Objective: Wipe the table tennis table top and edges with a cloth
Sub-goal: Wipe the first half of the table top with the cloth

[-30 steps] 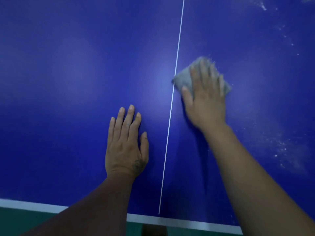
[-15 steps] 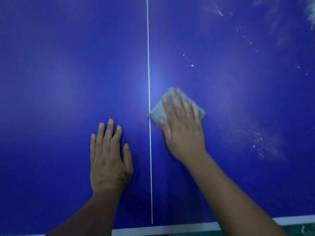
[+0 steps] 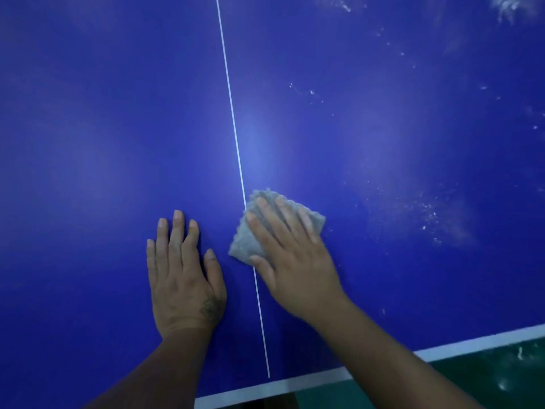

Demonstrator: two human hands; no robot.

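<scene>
1. The small grey cloth (image 3: 242, 240) is folded to a rough square with soft, uneven edges. Its surface looks fluffy, like a thick woven rag.
2. The cloth lies flat on the dark blue table tennis table top (image 3: 118, 128), in the near middle part. It covers a short piece of the thin white centre line (image 3: 233, 122), and most of it is to the right of this line.
3. The right hand (image 3: 292, 261) presses on the cloth from above. Its fingers are straight and a little spread, and they do not curl around the cloth.
4. The left hand (image 3: 184, 276) rests flat on the bare blue surface, just left of the line and near the cloth. Its fingers are straight and close together, the thumb a little apart, and it holds nothing.
5. The table top is smooth and slightly shiny, with soft pale reflections.
6. To the right of the cloth and towards the far right, white dusty specks (image 3: 427, 214) are scattered on the blue.
7. A white edge band (image 3: 472, 340) runs along the near side, and a dark green floor (image 3: 486, 376) shows below it.
</scene>
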